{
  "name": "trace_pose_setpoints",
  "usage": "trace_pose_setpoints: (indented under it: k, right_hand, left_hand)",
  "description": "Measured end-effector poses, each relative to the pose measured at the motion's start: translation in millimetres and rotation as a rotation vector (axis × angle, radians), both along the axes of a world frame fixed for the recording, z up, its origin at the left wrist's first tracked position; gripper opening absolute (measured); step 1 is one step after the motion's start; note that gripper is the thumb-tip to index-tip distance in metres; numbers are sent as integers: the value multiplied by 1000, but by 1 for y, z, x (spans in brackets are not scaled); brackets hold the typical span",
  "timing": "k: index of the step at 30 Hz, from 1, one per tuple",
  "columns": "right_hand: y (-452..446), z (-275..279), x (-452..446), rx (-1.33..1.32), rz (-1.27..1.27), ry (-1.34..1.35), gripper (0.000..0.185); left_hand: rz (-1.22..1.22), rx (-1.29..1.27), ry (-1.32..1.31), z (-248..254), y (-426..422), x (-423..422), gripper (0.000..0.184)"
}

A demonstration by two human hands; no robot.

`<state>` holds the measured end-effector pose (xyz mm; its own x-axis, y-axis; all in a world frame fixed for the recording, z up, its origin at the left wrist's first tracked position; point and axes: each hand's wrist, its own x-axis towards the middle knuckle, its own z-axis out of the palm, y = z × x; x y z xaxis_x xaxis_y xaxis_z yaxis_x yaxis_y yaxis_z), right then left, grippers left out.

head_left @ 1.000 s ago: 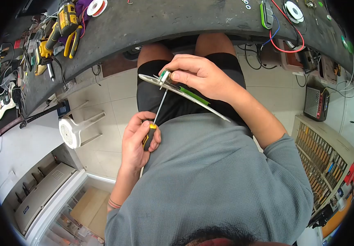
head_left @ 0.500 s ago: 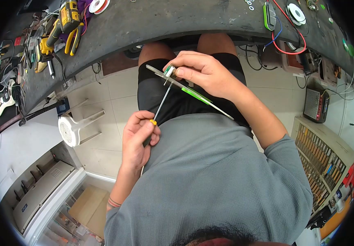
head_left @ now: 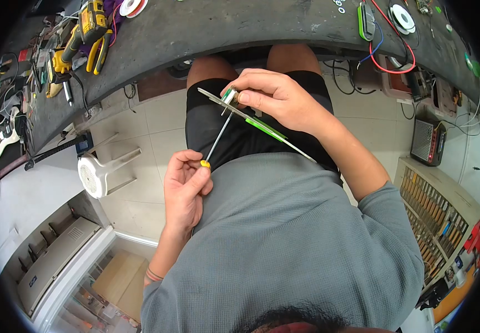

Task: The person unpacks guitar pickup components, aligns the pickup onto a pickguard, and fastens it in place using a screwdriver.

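Observation:
Near the left side of my torso, my left hand (head_left: 184,186) is closed round the handle of a screwdriver (head_left: 218,139), whose thin shaft points up and to the right. The tip is at the underside of a thin flat plate (head_left: 257,125), seen nearly edge-on and tilted over my lap. A bright green strip (head_left: 266,130) lies along the plate. My right hand (head_left: 276,99) pinches a small part with green and white on it (head_left: 229,95) against the plate's upper left portion. Whether the tip touches a screw is too small to tell.
Ahead is a dark workbench (head_left: 262,25), with a yellow drill (head_left: 91,22), pliers (head_left: 99,53), a wire spool (head_left: 402,18) and a green-edged device (head_left: 366,22). A white stool (head_left: 91,175) stands at the left, a drawer cabinet (head_left: 437,208) at the right.
My left hand has turned the screwdriver, and its handle is now mostly hidden in my fingers. The plate has shifted slightly up and right with my right hand since the earliest frame.

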<state>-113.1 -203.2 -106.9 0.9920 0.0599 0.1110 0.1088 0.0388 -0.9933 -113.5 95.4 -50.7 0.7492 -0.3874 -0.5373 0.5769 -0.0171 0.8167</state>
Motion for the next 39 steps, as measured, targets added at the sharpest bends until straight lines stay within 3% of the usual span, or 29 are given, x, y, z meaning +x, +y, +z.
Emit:
trace_pose_setpoints:
  k: [2, 5, 9, 15, 18, 21, 24, 27, 30, 31, 34, 37, 39]
  right_hand:
    - [3, 1, -1, 57, 13, 28, 24]
    - [3, 1, 1, 42, 23, 23, 24]
    - [4, -1, 0, -17, 15, -25, 24]
    - [3, 3, -2, 34, 4, 33, 24]
    - [3, 1, -1, 10, 5, 8, 24]
    - [6, 1, -2, 88, 14, 39, 24]
    - [7, -3, -1, -19, 11, -27, 24]
    - [5, -2, -1, 29, 13, 20, 24]
    - [9, -1, -2, 88, -3, 31, 24]
    - [9, 0, -3, 87, -2, 38, 24]
    - [8, 1, -3, 106, -11, 51, 24]
    - [9, -1, -5, 128, -37, 57, 25]
    - [8, -3, -4, 106, -46, 52, 25]
  left_hand:
    - [-45, 3, -80, -4, 1, -1, 29]
    - [66, -10, 155, 18, -18, 1, 32]
    - [-43, -56, 317, 22, -5, 13, 31]
    - [17, 24, -13, -1, -1, 3, 29]
    - [21, 10, 153, 12, -15, 0, 29]
    - [-89, -251, 494, 20, 1, 19, 34]
    - [-119, -449, 576, 10, 10, 20, 33]
    - [-115, -245, 310, 3, 8, 11, 28]
    - [-191, 213, -146, 1, 1, 0, 24]
    - [-203, 321, -428, -5, -1, -8, 28]
    - [-356, 424, -941, -15, 2, -3, 33]
    - [-195, 92, -37, 0, 3, 4, 39]
    - [-114, -292, 383, 8, 3, 13, 41]
